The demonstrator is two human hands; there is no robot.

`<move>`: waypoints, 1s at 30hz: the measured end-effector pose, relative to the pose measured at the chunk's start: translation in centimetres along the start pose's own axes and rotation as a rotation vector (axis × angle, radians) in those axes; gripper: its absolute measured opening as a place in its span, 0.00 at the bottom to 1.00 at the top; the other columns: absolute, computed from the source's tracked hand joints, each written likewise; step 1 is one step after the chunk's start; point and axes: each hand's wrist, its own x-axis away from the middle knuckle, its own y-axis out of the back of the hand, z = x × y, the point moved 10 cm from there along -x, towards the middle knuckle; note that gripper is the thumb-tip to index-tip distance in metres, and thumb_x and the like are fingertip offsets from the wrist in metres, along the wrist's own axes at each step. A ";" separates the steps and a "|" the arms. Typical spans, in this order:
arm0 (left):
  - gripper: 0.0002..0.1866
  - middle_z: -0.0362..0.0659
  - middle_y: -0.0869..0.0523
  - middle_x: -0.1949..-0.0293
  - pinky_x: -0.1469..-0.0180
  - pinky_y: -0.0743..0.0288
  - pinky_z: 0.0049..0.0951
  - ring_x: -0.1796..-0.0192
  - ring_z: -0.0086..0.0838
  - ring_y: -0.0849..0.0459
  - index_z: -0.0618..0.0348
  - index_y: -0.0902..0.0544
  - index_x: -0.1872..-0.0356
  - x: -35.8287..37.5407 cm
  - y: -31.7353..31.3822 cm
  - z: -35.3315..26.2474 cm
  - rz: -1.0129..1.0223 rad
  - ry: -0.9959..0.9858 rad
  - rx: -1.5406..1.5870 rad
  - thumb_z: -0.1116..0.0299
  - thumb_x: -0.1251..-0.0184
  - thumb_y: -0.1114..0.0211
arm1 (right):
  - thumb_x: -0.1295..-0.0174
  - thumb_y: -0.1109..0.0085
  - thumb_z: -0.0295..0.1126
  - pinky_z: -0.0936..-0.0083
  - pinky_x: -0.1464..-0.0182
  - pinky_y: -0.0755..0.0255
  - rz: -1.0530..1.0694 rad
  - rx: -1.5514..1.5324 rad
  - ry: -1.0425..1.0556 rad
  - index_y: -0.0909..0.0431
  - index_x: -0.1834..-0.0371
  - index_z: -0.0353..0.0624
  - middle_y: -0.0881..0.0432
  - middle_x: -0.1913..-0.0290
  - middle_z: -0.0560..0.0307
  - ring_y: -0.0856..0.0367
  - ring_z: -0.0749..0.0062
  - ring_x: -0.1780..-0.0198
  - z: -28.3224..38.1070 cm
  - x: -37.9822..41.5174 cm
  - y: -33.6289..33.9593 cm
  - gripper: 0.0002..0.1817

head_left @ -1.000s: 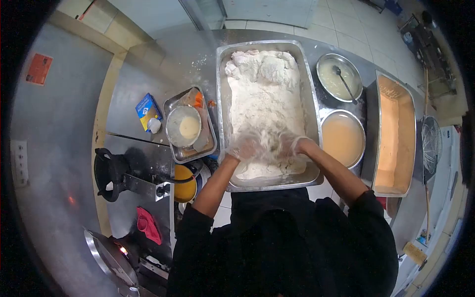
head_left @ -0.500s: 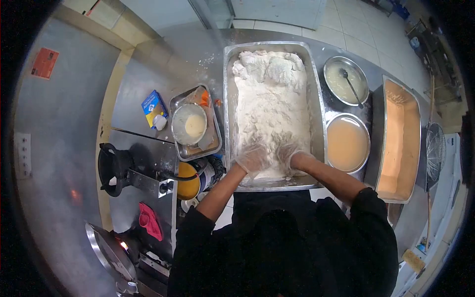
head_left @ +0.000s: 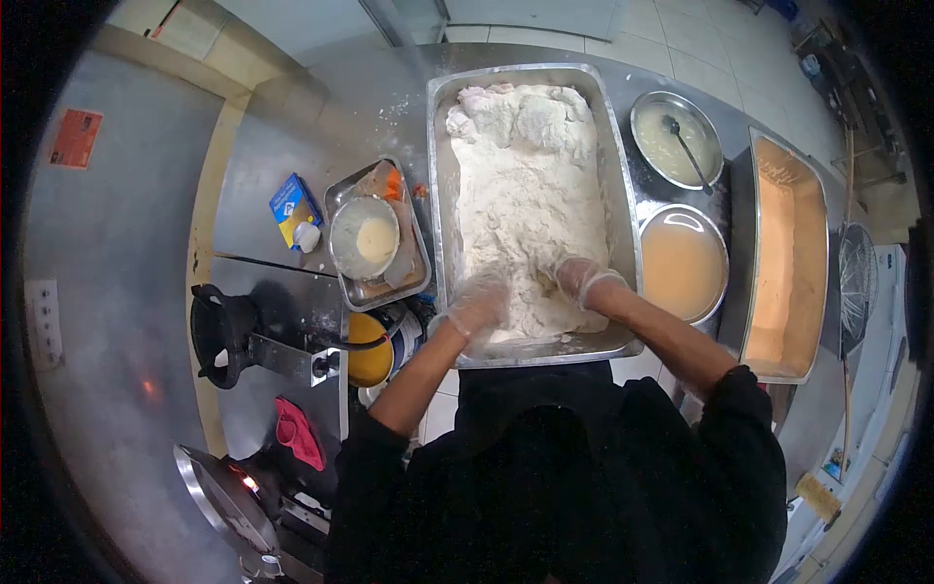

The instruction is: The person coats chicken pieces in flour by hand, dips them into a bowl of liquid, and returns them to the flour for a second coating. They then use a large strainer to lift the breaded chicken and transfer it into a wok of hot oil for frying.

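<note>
A deep rectangular metal pan (head_left: pixel 619 209) holds a thick bed of white flour (head_left: pixel 530 200). Lumpy flour-coated pieces (head_left: pixel 540 117) lie heaped at its far end; their kind is hidden by the coating. Both my hands wear clear plastic gloves and reach into the near part of the pan. My left hand (head_left: pixel 481 300) is down in the flour by the left wall, its fingers blurred and partly covered. Close to the right wall, my right hand (head_left: pixel 582 278) dips its fingers into the flour, so their grip is hidden.
Right of the pan stand a bowl of tan liquid (head_left: pixel 684 263), a bowl of pale liquid (head_left: pixel 678 136) with a ladle, and a long metal tub (head_left: pixel 783 263). At left are a tray (head_left: pixel 420 277) with a bowl, a blue-yellow box (head_left: pixel 295 209), a burner (head_left: pixel 226 336) and a lit wok (head_left: pixel 219 501).
My hands have shifted slightly, the right one upward in the pan and the left one a little leftward. Flour between them has been disturbed. The whole view has tilted slightly.
</note>
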 end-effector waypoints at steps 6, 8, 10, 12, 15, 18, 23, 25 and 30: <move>0.11 0.55 0.21 0.72 0.55 0.31 0.38 0.67 0.44 0.22 0.69 0.22 0.75 1.5 -4.3 -0.2 -0.139 -0.002 -0.176 0.70 0.56 0.45 | 0.47 0.53 0.28 0.65 0.62 0.28 -0.241 0.370 0.054 0.27 0.58 0.39 0.21 0.64 0.41 0.21 0.53 0.62 -2.1 1.1 -4.5 0.13; 0.16 0.56 0.21 0.65 0.48 0.35 0.38 0.59 0.45 0.24 0.71 0.22 0.64 0.1 -2.8 -0.9 -0.162 -0.097 -0.114 0.70 0.53 0.46 | 0.51 0.49 0.30 0.66 0.63 0.28 0.071 0.322 -0.106 0.26 0.62 0.37 0.21 0.68 0.42 0.21 0.54 0.64 -5.4 -0.9 -8.4 0.13; 0.11 0.54 0.21 0.71 0.56 0.31 0.40 0.66 0.44 0.22 0.66 0.21 0.73 0.5 0.8 -1.9 -0.189 -0.035 0.115 0.69 0.54 0.45 | 0.52 0.48 0.32 0.65 0.63 0.28 0.094 0.139 -0.206 0.25 0.65 0.37 0.21 0.68 0.43 0.20 0.56 0.65 -2.8 0.7 -3.3 0.12; 0.09 0.53 0.21 0.73 0.58 0.31 0.41 0.67 0.44 0.22 0.64 0.21 0.77 0.1 4.0 -1.5 -0.161 0.043 0.242 0.68 0.53 0.45 | 0.52 0.47 0.33 0.65 0.63 0.28 0.084 0.078 -0.196 0.24 0.67 0.36 0.21 0.69 0.44 0.20 0.56 0.66 -2.2 1.0 -0.7 0.13; 0.10 0.52 0.22 0.71 0.53 0.33 0.40 0.62 0.43 0.24 0.64 0.21 0.77 0.8 3.6 -1.8 -0.046 0.060 0.242 0.67 0.51 0.46 | 0.52 0.48 0.33 0.65 0.64 0.28 0.131 0.126 -0.051 0.25 0.69 0.36 0.21 0.71 0.44 0.22 0.54 0.68 -1.5 1.7 -1.8 0.12; 0.11 0.52 0.22 0.72 0.53 0.33 0.39 0.63 0.41 0.24 0.62 0.21 0.78 0.9 0.3 -2.7 -0.089 -0.106 -0.062 0.65 0.49 0.45 | 0.51 0.49 0.33 0.65 0.65 0.29 0.153 0.234 0.014 0.26 0.72 0.36 0.23 0.73 0.45 0.23 0.53 0.70 -0.5 1.1 -4.5 0.10; 0.11 0.51 0.22 0.71 0.47 0.36 0.37 0.61 0.41 0.25 0.64 0.22 0.77 -0.9 3.8 -0.4 -0.325 -0.016 0.176 0.65 0.52 0.43 | 0.52 0.49 0.33 0.67 0.63 0.29 -0.087 -0.019 -0.184 0.25 0.73 0.37 0.22 0.71 0.45 0.23 0.53 0.68 -2.6 -0.7 -1.3 0.10; 0.13 0.52 0.22 0.70 0.46 0.37 0.37 0.59 0.41 0.25 0.65 0.22 0.75 -0.1 7.0 0.3 -0.257 0.099 0.351 0.63 0.52 0.43 | 0.52 0.50 0.32 0.66 0.63 0.29 -0.037 0.041 -0.089 0.26 0.71 0.37 0.23 0.70 0.45 0.23 0.53 0.67 -1.5 -0.9 1.5 0.10; 0.16 0.51 0.22 0.63 0.47 0.35 0.37 0.56 0.40 0.25 0.66 0.23 0.66 -2.7 6.2 2.7 -0.534 0.037 -0.042 0.62 0.51 0.41 | 0.55 0.48 0.31 0.65 0.63 0.29 0.030 0.101 -0.035 0.26 0.77 0.38 0.22 0.72 0.45 0.22 0.55 0.66 -4.3 -4.4 -0.4 0.07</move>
